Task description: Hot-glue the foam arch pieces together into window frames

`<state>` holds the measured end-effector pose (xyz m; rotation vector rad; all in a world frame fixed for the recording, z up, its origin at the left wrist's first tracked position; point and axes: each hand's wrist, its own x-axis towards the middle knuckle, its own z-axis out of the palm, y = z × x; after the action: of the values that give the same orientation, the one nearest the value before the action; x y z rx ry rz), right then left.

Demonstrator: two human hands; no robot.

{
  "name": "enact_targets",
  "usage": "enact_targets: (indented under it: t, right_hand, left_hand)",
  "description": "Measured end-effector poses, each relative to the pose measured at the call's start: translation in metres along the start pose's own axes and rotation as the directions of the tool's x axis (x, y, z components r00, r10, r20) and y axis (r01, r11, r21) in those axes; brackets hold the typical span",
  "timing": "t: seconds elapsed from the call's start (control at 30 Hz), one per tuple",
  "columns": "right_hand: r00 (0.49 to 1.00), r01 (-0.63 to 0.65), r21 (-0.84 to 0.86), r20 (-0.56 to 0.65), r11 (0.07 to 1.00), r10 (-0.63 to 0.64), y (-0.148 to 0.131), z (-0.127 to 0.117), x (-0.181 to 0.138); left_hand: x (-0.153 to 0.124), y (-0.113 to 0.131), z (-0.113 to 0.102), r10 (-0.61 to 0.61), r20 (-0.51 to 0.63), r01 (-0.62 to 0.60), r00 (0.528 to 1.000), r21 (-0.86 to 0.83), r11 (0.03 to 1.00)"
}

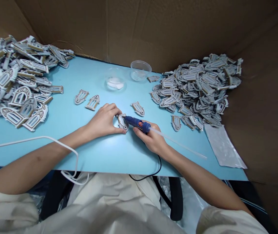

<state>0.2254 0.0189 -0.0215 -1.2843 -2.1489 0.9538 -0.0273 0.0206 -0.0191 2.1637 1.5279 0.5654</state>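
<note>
Between thumb and fingers, my left hand (106, 120) grips a small arched window-shaped piece (122, 123), grey-white with a tan base strip, down at the tabletop. My right hand (152, 136) is wrapped round a blue glue gun (137, 123), with a clear glue stick (178, 141) jutting from its back end. The gun's nozzle points left and meets the upper part of the held piece; whether glue is coming out is too small to tell. One loose arched piece (138, 109) lies just beyond the gun, and another loose piece (93, 102) lies beyond my left hand.
Heaps of similar pieces stand at left (21, 81) and right (197, 87) on the blue table (80, 152). Two clear plastic cups (140, 70) are at the back, near cardboard walls (129, 29). A white cable (43, 137) crosses my left forearm; a plastic bag (223, 146) lies right.
</note>
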Motion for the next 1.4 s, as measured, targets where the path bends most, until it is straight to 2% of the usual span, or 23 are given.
enact_targets:
  t: [0.5, 0.87, 0.93, 0.97, 1.0, 1.03, 1.1, 1.13, 1.17, 1.2, 1.23, 1.3, 1.37, 1.4]
  right_hand:
    - [0.999, -0.033, -0.071, -0.013, 0.997, 0.032, -0.003, 0.003, 0.001]
    - [0.999, -0.019, -0.015, -0.03, 1.0, 0.019, -0.005, 0.005, -0.001]
    - [0.995, -0.023, 0.067, -0.097, 0.998, 0.03, -0.007, 0.009, 0.004]
    - [0.98, -0.019, 0.146, -0.191, 0.989, 0.047, -0.008, 0.01, 0.01]
    - [0.943, 0.005, 0.238, -0.325, 0.971, 0.075, -0.009, 0.011, 0.016]
    - [0.869, 0.056, 0.329, -0.481, 0.943, 0.116, -0.009, 0.011, 0.024]
    - [0.667, 0.19, 0.415, -0.72, 0.89, 0.193, -0.007, 0.006, 0.036]
    - [0.595, 0.237, 0.42, -0.776, 0.876, 0.211, -0.005, 0.002, 0.04]
    - [0.563, 0.26, 0.418, -0.798, 0.87, 0.215, -0.002, -0.004, 0.041]
    - [0.57, 0.258, 0.418, -0.794, 0.871, 0.211, 0.002, -0.01, 0.04]
    - [0.608, 0.231, 0.415, -0.768, 0.88, 0.202, 0.005, -0.017, 0.038]
    - [0.722, 0.128, 0.378, -0.67, 0.917, 0.175, 0.012, -0.032, 0.028]
    - [0.817, 0.008, 0.226, -0.564, 0.974, 0.124, 0.015, -0.047, 0.018]
    - [0.846, -0.048, 0.094, -0.526, 0.994, 0.09, 0.015, -0.055, 0.013]
  left_hand:
    - [0.002, -0.005, 0.004, 0.028, -0.014, -0.029, 0.999, -0.01, 1.0]
    - [0.003, -0.006, 0.004, 0.025, -0.015, -0.025, 1.0, -0.01, 1.0]
    - [0.003, -0.006, 0.003, 0.024, -0.006, -0.024, 1.0, -0.014, 1.0]
    - [0.003, -0.006, 0.003, 0.018, -0.001, -0.019, 1.0, -0.013, 1.0]
    - [0.003, -0.005, 0.002, 0.009, 0.003, -0.009, 1.0, -0.009, 1.0]
    - [0.003, -0.005, 0.001, -0.002, 0.006, 0.002, 1.0, -0.004, 1.0]
    - [0.003, -0.003, -0.001, -0.021, 0.01, 0.021, 1.0, -0.002, 1.0]
    - [0.002, -0.002, -0.001, -0.024, 0.013, 0.024, 1.0, -0.004, 1.0]
    - [0.002, -0.002, -0.002, -0.022, 0.016, 0.023, 1.0, -0.008, 1.0]
    - [0.001, -0.001, -0.003, -0.018, 0.021, 0.018, 1.0, -0.011, 1.0]
    - [0.001, -0.001, -0.004, -0.013, 0.025, 0.013, 1.0, -0.012, 1.0]
    - [0.001, -0.002, -0.005, 0.0, 0.03, 0.001, 1.0, -0.019, 1.0]
    - [0.002, -0.004, -0.006, 0.017, 0.036, -0.016, 0.999, -0.037, 0.999]
    - [0.002, -0.006, -0.006, 0.026, 0.039, -0.024, 0.999, -0.047, 0.999]
